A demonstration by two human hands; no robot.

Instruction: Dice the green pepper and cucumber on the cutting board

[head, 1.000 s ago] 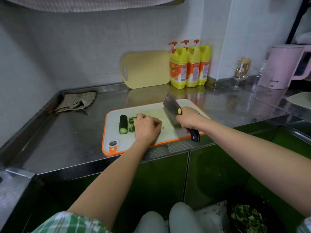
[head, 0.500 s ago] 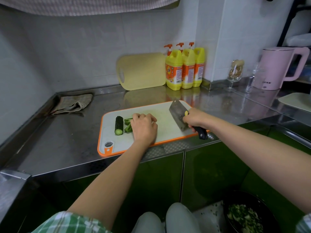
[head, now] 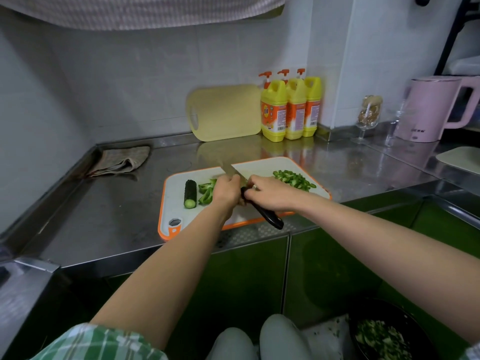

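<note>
- Having been carried out to the right edge of the cutting board [head: 181, 216] half a second ago, the cleaver [head: 231, 170] has been brought back to the middle, with its blade set close beside the left hand [head: 227, 192].
- The handle is clamped in the fingers of the right hand [head: 270, 194]. The left fingers are curled down over the green pepper strips [head: 206, 193], which are pinned to the board.
- A heap of diced pepper [head: 293, 179], hidden earlier behind the blade, is now exposed at the board's right end. Part of the pepper is therefore judged done, and another run of cuts is being set up.
- The cucumber [head: 190, 194] is left undiced at the board's left end.
- The board is carried at the front of a steel bench [head: 104, 216] set against a tiled wall. A pink kettle [head: 431, 110], a yellow board [head: 226, 113], three detergent bottles [head: 291, 110] and a folded cloth [head: 120, 159] are kept at the back.
</note>
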